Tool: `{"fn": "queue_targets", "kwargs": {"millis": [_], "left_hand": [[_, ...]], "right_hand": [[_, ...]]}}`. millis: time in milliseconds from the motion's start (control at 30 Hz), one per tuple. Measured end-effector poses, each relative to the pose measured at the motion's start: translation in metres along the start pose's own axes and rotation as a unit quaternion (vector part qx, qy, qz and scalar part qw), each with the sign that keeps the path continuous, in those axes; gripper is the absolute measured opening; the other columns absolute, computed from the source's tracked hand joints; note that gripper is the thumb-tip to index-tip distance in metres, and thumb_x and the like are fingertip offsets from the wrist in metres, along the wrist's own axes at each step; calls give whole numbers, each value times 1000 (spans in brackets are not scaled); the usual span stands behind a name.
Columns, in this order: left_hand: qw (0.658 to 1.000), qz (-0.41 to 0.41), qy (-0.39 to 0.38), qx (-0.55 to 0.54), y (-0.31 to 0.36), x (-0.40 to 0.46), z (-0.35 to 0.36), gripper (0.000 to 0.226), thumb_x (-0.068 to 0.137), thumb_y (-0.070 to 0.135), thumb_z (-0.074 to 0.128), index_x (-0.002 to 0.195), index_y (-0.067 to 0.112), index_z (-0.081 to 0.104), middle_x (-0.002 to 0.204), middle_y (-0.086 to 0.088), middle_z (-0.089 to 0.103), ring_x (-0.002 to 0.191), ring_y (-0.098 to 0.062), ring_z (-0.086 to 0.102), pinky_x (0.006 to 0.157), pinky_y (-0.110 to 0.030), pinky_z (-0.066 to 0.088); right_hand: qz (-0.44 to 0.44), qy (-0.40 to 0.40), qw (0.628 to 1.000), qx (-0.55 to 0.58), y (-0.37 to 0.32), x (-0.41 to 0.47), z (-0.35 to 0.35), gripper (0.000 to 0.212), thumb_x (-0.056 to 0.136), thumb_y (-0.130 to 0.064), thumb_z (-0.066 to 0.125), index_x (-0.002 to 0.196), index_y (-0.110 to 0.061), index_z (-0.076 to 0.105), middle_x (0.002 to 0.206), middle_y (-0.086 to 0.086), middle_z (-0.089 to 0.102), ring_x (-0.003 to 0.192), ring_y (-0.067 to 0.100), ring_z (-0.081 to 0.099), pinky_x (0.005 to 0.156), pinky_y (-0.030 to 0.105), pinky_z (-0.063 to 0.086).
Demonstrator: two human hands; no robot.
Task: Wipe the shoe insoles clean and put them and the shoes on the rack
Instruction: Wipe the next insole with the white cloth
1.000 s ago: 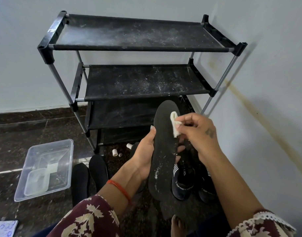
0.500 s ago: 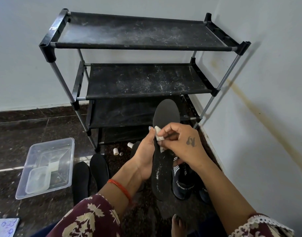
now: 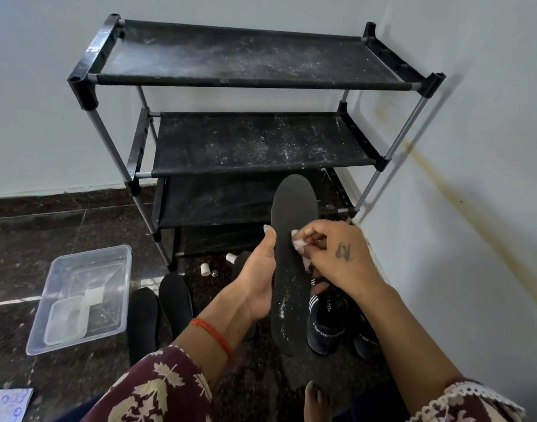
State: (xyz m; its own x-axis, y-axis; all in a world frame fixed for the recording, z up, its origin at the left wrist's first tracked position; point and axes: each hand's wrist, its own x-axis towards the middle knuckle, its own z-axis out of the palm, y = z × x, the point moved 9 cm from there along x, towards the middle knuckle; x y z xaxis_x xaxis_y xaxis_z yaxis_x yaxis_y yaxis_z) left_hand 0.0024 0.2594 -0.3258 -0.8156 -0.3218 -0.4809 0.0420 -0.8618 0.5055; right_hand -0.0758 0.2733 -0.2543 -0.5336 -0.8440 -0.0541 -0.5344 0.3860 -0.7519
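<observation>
Right hand (image 3: 337, 257) pinches a small white wipe (image 3: 299, 243) against the face of a black insole (image 3: 291, 263), about mid-length; left hand (image 3: 258, 278) wraps the insole's left edge, thumb up along the side, holding it upright, toe end far and heel near. White dust specks sit on the lower half of the insole, below the wipe, so that part looks not yet cleaned. Behind it stands the black shoe rack (image 3: 245, 147), its shelves dusty with nothing on them; a pair of dark shoes (image 3: 331, 324) sits on the floor near right, two more insoles (image 3: 157, 312) near left, a clear plastic tub (image 3: 78, 296) further left. Risk: the wipe is small and bunched, so a hard stroke could slip it out of the pinch or just smear dust downward; the one-sided left grip could let the insole flex or twist. Compared with a second ago, the wipe hand is lower on the insole, off the toe area and onto the middle.
</observation>
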Motion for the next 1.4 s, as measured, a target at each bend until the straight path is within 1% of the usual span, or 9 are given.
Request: {"fn": "queue_targets", "kwargs": {"millis": [267, 400, 467, 533, 700, 933, 1033, 1167, 1400], "left_hand": [[999, -7, 34, -1, 3, 2, -10, 69, 95, 61, 20, 100, 11, 66, 85, -12, 73, 71, -24, 72, 63, -33, 59], [999, 7, 26, -17, 8, 1, -8, 71, 93, 63, 18, 107, 13, 66, 102, -14, 71, 82, -27, 71, 71, -40, 57], [999, 11, 22, -19, 9, 2, -8, 71, 94, 63, 18, 109, 13, 66, 105, -16, 70, 83, -28, 71, 73, -42, 57], [1000, 11, 22, -12, 8, 1, -6, 70, 94, 62, 15, 110, 14, 64, 101, -14, 72, 81, -27, 71, 70, -40, 59], [999, -5, 32, 0, 4, 2, -10, 74, 93, 64, 15, 108, 10, 64, 94, -16, 72, 79, -27, 72, 73, -41, 57], [997, 5, 76, 11, 8, 5, -23, 67, 96, 59, 22, 114, 11, 64, 96, -10, 73, 86, -23, 69, 75, -34, 51], [999, -3, 53, 4, 6, 4, -17, 69, 94, 61, 19, 107, 12, 65, 96, -12, 73, 82, -25, 71, 71, -38, 58], [1000, 2, 27, -8, 7, 3, -10, 68, 94, 62, 20, 108, 12, 65, 101, -15, 72, 84, -28, 71, 76, -42, 58], [997, -19, 76, 24, 6, 5, -26, 72, 93, 64, 23, 107, 8, 66, 93, -15, 72, 80, -25, 70, 76, -35, 55]], "right_hand": [[-127, -180, 975, -14, -25, -16, 20, 21, 81, 5, 62, 79, -13, 73, 87, -3, 60, 72, 11, 63, 50, 27, 56], [-143, -31, 986, -76, -14, -4, -12, 26, 78, 9, 60, 77, -14, 72, 89, -5, 59, 77, 12, 62, 66, 19, 54], [-127, 31, 990, -59, -8, 0, -20, 27, 76, 9, 61, 79, -16, 71, 90, -3, 61, 78, 13, 63, 70, 29, 56], [-97, 7, 994, -40, -3, 0, -8, 25, 75, 6, 65, 79, -18, 71, 92, -4, 58, 78, 13, 62, 66, 34, 57], [-101, -48, 994, -9, -15, -5, 14, 15, 73, -3, 73, 77, -17, 73, 80, -14, 58, 72, 9, 62, 52, 11, 48], [-167, -176, 969, -52, -31, -19, 23, 28, 69, 5, 69, 71, -22, 77, 76, -10, 69, 74, 4, 64, 73, 18, 52], [-139, -130, 974, -122, -18, -13, 9, 22, 71, -3, 71, 70, -25, 75, 77, -11, 67, 69, 5, 64, 72, 27, 55], [-86, -25, 996, -21, -11, -9, -9, 19, 79, 3, 62, 76, -12, 72, 81, -6, 65, 59, 8, 65, 53, 30, 57], [-131, -109, 985, 3, -28, -15, 20, 27, 68, 6, 70, 74, -19, 74, 76, -13, 66, 67, 8, 64, 63, 18, 53]]}}
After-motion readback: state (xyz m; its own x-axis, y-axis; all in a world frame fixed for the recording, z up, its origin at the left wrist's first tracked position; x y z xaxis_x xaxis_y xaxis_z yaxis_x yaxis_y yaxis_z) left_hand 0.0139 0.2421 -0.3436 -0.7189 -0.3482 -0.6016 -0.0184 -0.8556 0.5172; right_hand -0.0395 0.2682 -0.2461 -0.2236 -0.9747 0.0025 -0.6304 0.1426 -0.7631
